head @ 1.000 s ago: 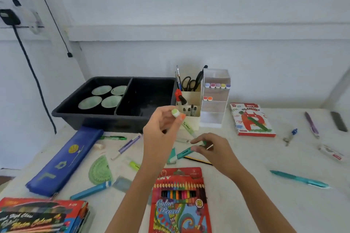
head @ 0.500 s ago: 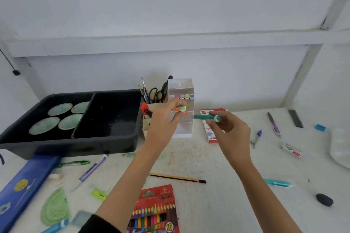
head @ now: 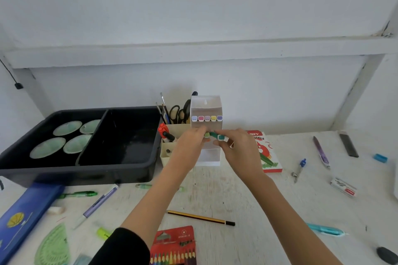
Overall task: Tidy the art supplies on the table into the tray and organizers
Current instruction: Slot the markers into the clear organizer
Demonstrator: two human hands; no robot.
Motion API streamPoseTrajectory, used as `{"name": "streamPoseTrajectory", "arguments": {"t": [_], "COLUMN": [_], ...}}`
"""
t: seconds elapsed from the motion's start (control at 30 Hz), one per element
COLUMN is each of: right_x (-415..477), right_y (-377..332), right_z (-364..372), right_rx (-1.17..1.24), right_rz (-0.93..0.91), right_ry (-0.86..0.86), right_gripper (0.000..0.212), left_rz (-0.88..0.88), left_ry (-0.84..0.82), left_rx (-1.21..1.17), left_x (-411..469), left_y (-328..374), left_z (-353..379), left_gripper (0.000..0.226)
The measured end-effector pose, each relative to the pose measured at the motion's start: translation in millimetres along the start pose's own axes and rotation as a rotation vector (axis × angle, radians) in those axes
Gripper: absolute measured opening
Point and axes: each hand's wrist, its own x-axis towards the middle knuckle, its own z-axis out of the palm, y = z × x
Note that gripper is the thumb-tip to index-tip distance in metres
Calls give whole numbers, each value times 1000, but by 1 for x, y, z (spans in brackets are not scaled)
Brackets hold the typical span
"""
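Note:
A white tiered marker organizer (head: 206, 107) stands at the back of the table, with several pastel marker caps in its top row. My left hand (head: 189, 145) holds a marker with a light green cap (head: 207, 135) at the organizer's second row. My right hand (head: 239, 150) grips a teal marker (head: 216, 135) right beside it, its end pointing into the same row. A cream pen holder (head: 172, 135) with scissors and brushes stands just left. The black two-part tray (head: 120, 170) sits further left, holding round green palettes in its left compartment.
Loose on the table: a striped pencil (head: 200, 217), colour pencil box (head: 173, 247), purple pen (head: 97, 204), green pen (head: 77, 194), blue pencil case (head: 23, 217), green protractor (head: 52, 247), pastels box (head: 267, 155), compass (head: 299, 170), teal pen (head: 325, 229), erasers at right.
Both hands rose from the table near the pencil box and carried their markers to the white organizer. The view shifted right and tilted up.

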Motion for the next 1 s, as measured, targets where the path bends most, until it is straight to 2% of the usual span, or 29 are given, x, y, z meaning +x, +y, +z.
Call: {"name": "streamPoseTrajectory", "arguments": {"t": [0.4, 0.57, 0.7, 0.87, 0.93, 1.0], "right_x": [28, 35, 34, 31, 25, 15], "right_y": [13, 13, 8, 4, 2, -3], "right_z": [28, 32, 32, 31, 29, 25], "right_rx": [-3, -180, -307, -286, -206, -135], "right_rz": [87, 68, 60, 66, 58, 70], "right_ry": [-200, -278, -332, -340, -282, -166], "right_gripper": [24, 21, 27, 29, 28, 30], "left_rz": [-51, -72, -80, -75, -27, 2], "left_ry": [-111, -129, -157, -209, -182, -86], "left_rx": [355, 384, 417, 349, 260, 165], "left_x": [20, 22, 21, 20, 9, -14], "left_y": [6, 11, 16, 18, 18, 19], "left_z": [1, -4, -5, -8, -12, -16], "left_gripper": [24, 20, 23, 37, 47, 53]}}
